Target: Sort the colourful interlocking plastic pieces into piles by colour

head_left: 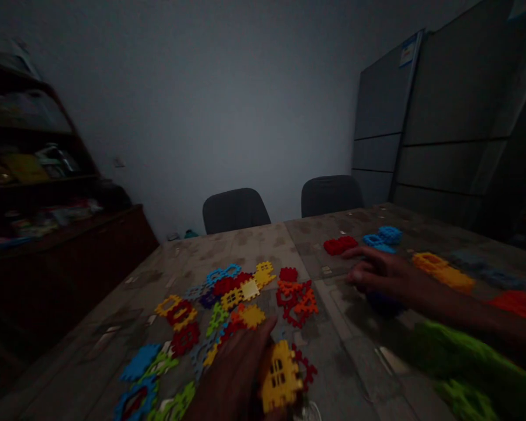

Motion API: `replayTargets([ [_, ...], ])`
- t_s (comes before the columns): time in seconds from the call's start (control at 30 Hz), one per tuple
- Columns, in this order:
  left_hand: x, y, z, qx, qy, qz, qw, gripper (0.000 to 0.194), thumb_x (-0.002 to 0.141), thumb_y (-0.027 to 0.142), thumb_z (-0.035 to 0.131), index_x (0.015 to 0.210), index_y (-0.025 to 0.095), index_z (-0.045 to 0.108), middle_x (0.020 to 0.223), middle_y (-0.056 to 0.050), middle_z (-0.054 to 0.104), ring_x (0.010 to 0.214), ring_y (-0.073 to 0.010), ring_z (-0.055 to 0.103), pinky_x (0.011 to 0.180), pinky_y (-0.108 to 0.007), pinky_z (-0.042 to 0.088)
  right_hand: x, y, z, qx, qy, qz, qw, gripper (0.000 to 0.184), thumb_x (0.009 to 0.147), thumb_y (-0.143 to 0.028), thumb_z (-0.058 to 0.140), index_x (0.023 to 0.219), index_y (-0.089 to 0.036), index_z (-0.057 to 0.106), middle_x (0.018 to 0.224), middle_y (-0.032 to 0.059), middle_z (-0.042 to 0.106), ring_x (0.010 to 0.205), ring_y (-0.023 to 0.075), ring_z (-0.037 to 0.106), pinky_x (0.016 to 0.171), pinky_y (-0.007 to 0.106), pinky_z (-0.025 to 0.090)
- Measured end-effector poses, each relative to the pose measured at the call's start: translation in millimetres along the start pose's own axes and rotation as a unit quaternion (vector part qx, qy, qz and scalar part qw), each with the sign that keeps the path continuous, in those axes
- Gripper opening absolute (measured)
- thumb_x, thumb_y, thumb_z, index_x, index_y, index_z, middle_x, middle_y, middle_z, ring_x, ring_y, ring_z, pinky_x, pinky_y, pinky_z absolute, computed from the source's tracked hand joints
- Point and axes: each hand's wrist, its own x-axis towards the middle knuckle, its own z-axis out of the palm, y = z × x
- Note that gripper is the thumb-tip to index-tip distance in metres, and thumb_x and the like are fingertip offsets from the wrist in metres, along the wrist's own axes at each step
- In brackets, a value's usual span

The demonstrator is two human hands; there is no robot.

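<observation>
Grip of the left hand [241, 371] is closed on a yellow, square, toothed plastic piece [281, 377] with a window-like cutout, well back from the table's [346, 351] far edge. The right hand [372, 273] has its index finger extended near red pieces [341, 245], other fingers curled above dark blue pieces [383, 304]; whether it touches them is unclear. Bare tabletop runs between the hands.

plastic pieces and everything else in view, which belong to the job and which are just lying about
Likely in the job:
yellow window piece, in the left hand
loose mixed pieces
red pile, orange pile, lime pile

Just about:
grey chairs
shelf items
</observation>
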Motion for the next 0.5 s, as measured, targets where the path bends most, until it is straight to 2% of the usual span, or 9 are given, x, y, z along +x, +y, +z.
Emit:
replayTargets([
  [0.07,12.5,0.2,8.5,0.005,-0.001,0.057,0.998,0.1,0.075,0.018,0.079,0.164,0.037,0.036,0.138,-0.01,0.073,0.122,-0.0358,0.07,0.106,-0.052,0.056,-20.7,-15.9,38.9,0.041,-0.062,-0.001,0.997,0.067,0.084,-0.061,0.07,0.138,-0.023,0.059,0.095,0.0058,0.076,0.085,0.0243,0.072,0.075,0.038,0.056],
  [0.1,17.9,2.1,11.3,0.008,-0.001,0.086,0.996,0.105,0.075,0.016,0.077,0.166,0.036,0.029,0.135,-0.01,0.073,0.119,-0.0347,0.07,0.103,-0.051,0.058,-29.3,-21.9,55.0,0.094,-0.097,0.016,0.991,0.071,0.085,-0.058,0.07,0.145,-0.023,0.054,0.102,0.0069,0.075,0.092,0.0245,0.071,0.079,0.038,0.055],
  [0.2,29.0,10.8,14.2,0.018,-0.001,0.142,0.99,0.113,0.078,0.015,0.072,0.17,0.036,0.011,0.134,-0.01,0.072,0.115,-0.0336,0.07,0.097,-0.049,0.06,-45.2,-31.8,87.0,0.203,-0.142,0.053,0.967,0.086,0.078,-0.057,0.079,0.152,-0.025,0.048,0.102,0.0059,0.072,0.092,0.0229,0.068,0.08,0.036,0.051],
  [0.3,34.1,16.9,14.8,0.043,-0.009,0.167,0.985,0.115,0.077,0.011,0.067,0.17,0.034,0.004,0.142,-0.012,0.068,0.122,-0.0352,0.068,0.102,-0.052,0.058,-48.4,-33.5,99.1,0.241,-0.127,0.083,0.958,0.087,0.07,-0.06,0.085,0.143,-0.025,0.053,0.093,0.0015,0.065,0.081,0.0187,0.062,0.074,0.034,0.046],
  [0.4,38.6,18.4,17.8,0.074,-0.002,0.173,0.982,0.111,0.075,0.009,0.063,0.169,0.028,0.007,0.144,-0.015,0.067,0.125,-0.0372,0.067,0.105,-0.057,0.056,-46.4,-33.2,101.4,0.246,-0.114,0.093,0.958,0.086,0.066,-0.06,0.086,0.137,-0.024,0.055,0.081,-0.0043,0.057,0.068,0.0143,0.053,0.066,0.03,0.04],
  [0.5,44.5,19.6,21.6,0.101,0.006,0.187,0.977,0.105,0.079,0.012,0.064,0.168,0.024,0.01,0.139,-0.017,0.069,0.122,-0.0377,0.069,0.104,-0.058,0.057,-43.9,-32.4,99.9,0.255,-0.098,0.076,0.959,0.083,0.065,-0.054,0.086,0.136,-0.024,0.056,0.072,-0.0081,0.052,0.063,0.0132,0.05,0.063,0.029,0.039],
])
